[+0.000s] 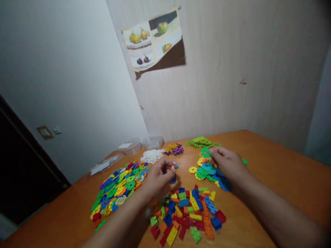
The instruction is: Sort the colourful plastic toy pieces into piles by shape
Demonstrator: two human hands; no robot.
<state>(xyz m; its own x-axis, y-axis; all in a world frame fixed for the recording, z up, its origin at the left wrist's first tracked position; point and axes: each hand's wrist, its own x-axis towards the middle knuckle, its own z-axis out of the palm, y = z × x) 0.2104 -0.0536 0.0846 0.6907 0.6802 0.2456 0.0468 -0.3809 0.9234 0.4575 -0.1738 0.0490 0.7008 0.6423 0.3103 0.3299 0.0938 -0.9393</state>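
Above the loose bricks, my left hand (pixel 161 175) is closed in a pinch, with a small orange piece (pixel 173 167) showing at its fingertips. Blue bits show just beside and below those fingers; whether they are held too I cannot tell. My right hand (pixel 229 163) is over the smaller heap of flower-shaped discs (pixel 202 173), thumb and finger pinched at the edge of a green flower-shaped disc (pixel 204 152). Between my forearms lies a spread of coloured building bricks (pixel 184 210). A large mixed pile of flower-shaped discs (pixel 120 189) is left of my left hand.
Behind my hands lie white lattice pieces (pixel 152 156), purple and yellow pieces (pixel 174 149) and a light-green heap (pixel 201 141). Clear plastic tubs (pixel 153 142) and a plastic bag (pixel 104 165) stand at the table's (pixel 274 165) far left edge, near the wall.
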